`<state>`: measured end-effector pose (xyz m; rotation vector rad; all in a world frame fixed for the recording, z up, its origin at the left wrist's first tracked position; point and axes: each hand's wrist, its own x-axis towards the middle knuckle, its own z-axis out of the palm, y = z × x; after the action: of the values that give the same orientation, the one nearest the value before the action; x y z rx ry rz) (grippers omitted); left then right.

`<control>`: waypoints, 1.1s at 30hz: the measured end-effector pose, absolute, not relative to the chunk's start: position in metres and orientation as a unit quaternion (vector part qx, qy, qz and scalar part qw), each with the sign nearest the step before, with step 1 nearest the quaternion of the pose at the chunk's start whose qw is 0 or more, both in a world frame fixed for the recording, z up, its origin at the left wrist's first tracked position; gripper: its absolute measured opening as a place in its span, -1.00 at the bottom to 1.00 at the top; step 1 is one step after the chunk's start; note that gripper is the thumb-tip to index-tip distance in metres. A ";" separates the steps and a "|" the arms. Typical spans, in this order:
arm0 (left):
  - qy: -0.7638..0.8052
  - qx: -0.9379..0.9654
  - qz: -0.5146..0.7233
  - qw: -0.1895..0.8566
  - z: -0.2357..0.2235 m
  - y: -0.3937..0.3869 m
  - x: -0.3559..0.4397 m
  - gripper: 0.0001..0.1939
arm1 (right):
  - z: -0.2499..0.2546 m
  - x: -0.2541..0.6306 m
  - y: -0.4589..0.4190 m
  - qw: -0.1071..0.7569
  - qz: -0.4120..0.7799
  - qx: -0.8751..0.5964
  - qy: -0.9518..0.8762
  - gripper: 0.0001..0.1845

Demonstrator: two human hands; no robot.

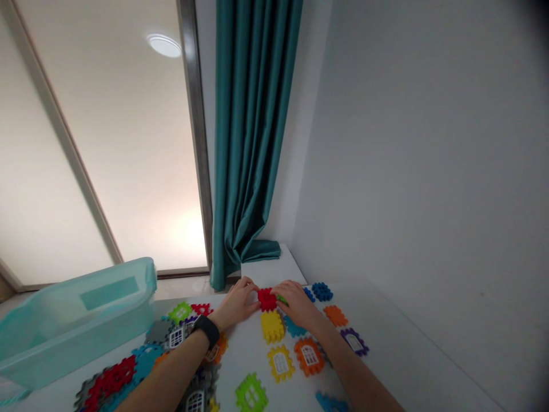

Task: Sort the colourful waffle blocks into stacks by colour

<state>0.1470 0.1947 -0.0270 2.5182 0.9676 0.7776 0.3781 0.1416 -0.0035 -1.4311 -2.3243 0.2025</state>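
Note:
At the far part of the white table, a red toothed building tile (266,299) lies between my two hands. My left hand (238,300) pinches its left edge with closed fingers. My right hand (295,302) is closed at its right side, and a bit of a green piece (282,299) shows under those fingers. Just in front of the red tile is a yellow block of toothed tiles (272,326). A blue tile (294,327) is partly covered by my right forearm. Nearer me lie a yellow window tile (281,363) and an orange window tile (309,356).
A translucent teal bin (81,315) stands at the left. Mixed tiles pile beside it, including red ones (112,380). A green window tile (251,392) lies near me. Rightward are a purple window tile (354,341), an orange tile (335,315) and dark blue tiles (322,292). A wall (412,171) borders the right.

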 end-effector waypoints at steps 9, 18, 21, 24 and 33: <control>0.357 0.887 0.257 0.144 -0.016 0.188 0.139 -0.72 | 0.001 0.378 0.140 0.202 0.066 -0.510 -0.834 -0.67; 0.375 0.895 0.218 0.098 0.007 0.172 0.122 -0.73 | 0.019 0.358 0.127 0.207 0.052 -0.481 -0.850 -0.71; 0.376 0.900 0.202 0.085 0.013 0.163 0.109 -0.72 | 0.023 0.348 0.121 0.207 0.047 -0.467 -0.858 -0.72; 0.379 0.903 0.188 0.073 0.017 0.154 0.094 -0.75 | 0.025 0.338 0.114 0.209 0.042 -0.459 -0.862 -0.74; 0.395 0.902 0.166 0.046 0.023 0.127 0.052 -0.78 | 0.020 0.307 0.096 0.211 0.034 -0.449 -0.868 -0.73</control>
<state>0.0520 0.1271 0.0233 2.7557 1.2054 0.5077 0.3074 0.0961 0.0203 -1.2466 -2.4114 0.0958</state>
